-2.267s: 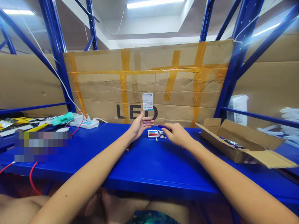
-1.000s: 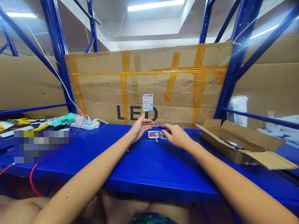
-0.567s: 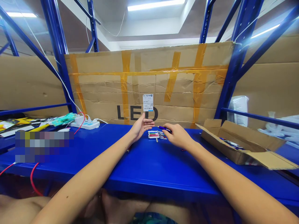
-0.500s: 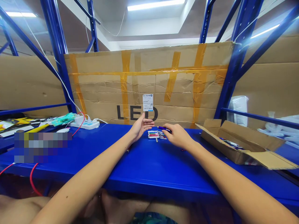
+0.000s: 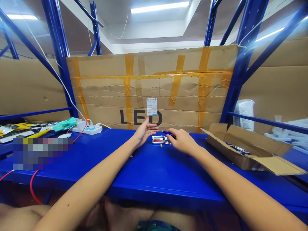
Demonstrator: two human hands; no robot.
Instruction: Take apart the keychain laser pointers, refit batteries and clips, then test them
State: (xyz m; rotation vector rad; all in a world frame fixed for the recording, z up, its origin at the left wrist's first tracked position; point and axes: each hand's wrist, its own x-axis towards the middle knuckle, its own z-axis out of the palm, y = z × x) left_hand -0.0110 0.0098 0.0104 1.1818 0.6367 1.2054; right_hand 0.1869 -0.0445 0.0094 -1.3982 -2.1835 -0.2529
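Several pens (image 5: 158,140) in different colours lie side by side in a row on the blue table (image 5: 154,173). In my right hand (image 5: 184,140) is a dark blue-purple pen (image 5: 169,133), gripped between thumb and fingers just above the right end of the row. My left hand (image 5: 145,131) is held up at the left of the row, palm turned inward, fingers stretched out and holding nothing. Small silvery pieces (image 5: 161,145) lie in front of the pens. Another small dark thing (image 5: 131,156) shows beside my left forearm, too small to name.
At the right stands an open cardboard box (image 5: 240,154) with pens (image 5: 237,148) inside. A white power strip (image 5: 89,129) with cables sits at the back left, near yellow and black packages (image 5: 16,126). A large cardboard panel (image 5: 108,93) closes off the back between blue rack posts.
Both hands keep nearly the same pose, the pen still in my right hand. The view has shifted very slightly.
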